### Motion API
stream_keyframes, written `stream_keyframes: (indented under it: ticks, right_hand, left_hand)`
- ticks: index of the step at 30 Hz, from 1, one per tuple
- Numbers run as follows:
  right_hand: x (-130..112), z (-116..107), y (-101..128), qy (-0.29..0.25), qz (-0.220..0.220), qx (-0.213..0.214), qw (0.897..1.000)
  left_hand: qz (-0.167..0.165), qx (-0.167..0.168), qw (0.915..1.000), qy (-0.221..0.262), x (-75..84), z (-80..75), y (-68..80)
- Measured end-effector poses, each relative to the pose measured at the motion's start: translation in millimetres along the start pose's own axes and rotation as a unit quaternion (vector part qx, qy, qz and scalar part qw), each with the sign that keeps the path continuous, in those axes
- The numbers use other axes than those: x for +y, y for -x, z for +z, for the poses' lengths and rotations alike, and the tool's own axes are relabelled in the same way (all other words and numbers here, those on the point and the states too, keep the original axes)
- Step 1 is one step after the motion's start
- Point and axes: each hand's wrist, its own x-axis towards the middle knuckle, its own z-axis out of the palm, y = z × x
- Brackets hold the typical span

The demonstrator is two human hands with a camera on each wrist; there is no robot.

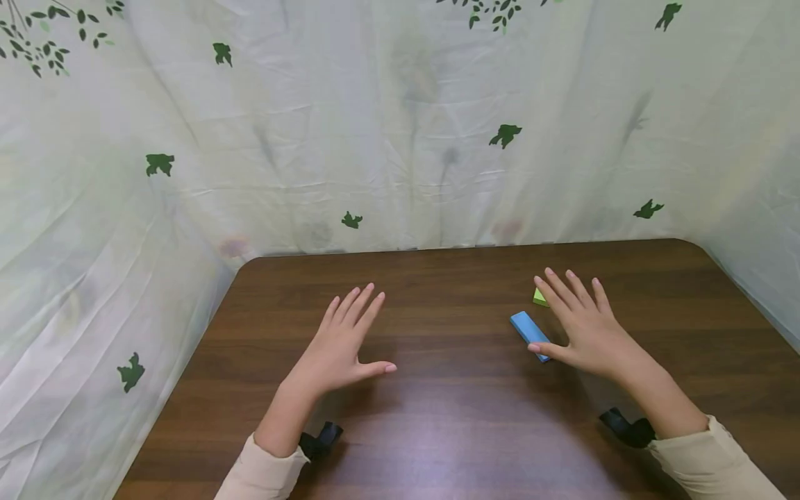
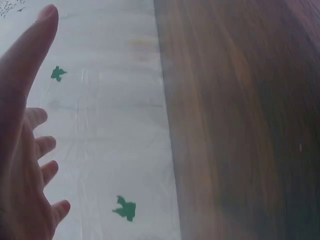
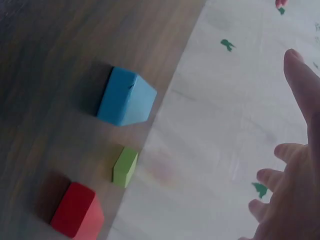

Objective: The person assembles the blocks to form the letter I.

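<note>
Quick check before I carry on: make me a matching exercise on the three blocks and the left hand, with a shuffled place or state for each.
Things
1. blue block
2. green block
3. red block
4. left hand

Places or states
A. shows only in the right wrist view
B. partly behind the thumb of the right hand in the head view
C. open, holding nothing
D. between the other two blocks in the right wrist view

Pairs: 1-B, 2-D, 3-A, 4-C
</note>
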Motion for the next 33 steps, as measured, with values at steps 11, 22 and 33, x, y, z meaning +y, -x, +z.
stream_keyframes:
  ticks: [11,22,33]
  right_hand:
    - [11,0,7,-0.067,-0.019,0.038,0.997]
    - [29,9,16,-0.133,-0.001,0.058,0.989]
    - [43,14,25,-0.170,0.055,0.060,0.982]
  left_hand:
    - [0.046,0.040,0.9974,0.037,19.1,10.6,-17.5]
    - [0.067,0.069,0.9932,0.066,34.3,29.6,-33.4]
    - [0.074,0.095,0.9905,0.066,56.1,45.6,-50.4]
